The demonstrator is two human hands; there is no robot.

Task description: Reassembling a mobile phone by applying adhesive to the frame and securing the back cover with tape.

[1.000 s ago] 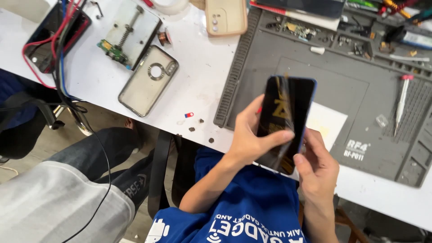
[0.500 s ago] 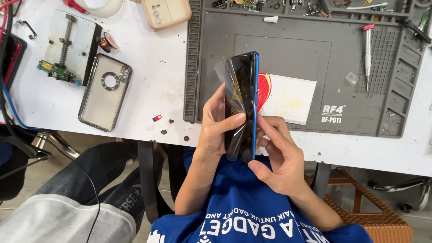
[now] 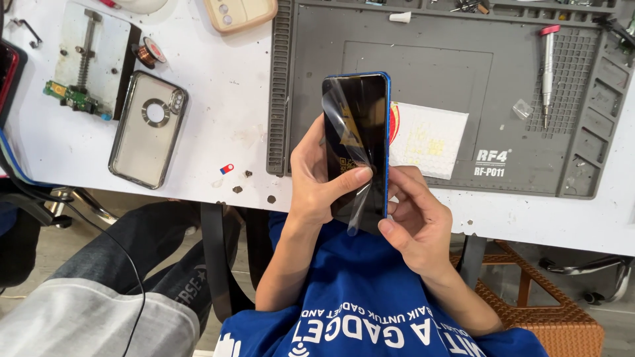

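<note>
At centre frame, the left hand (image 3: 317,182) grips a blue-edged phone (image 3: 357,145) held upright above the desk (image 3: 218,106) edge, thumb across its dark screen. The right hand (image 3: 413,218) pinches the clear film (image 3: 344,125) at the phone's lower edge. A grey work mat (image 3: 529,132) lies behind.

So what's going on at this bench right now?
A person in a blue shirt holds a phone with a blue rim upright over the edge of a white table. The left hand grips it from the side, thumb across the dark screen. The right hand pinches at the lower edge, where a clear film is partly lifted off the glass. Behind lies a grey work mat with a screwdriver; a clear phone case rests to the left.
</note>
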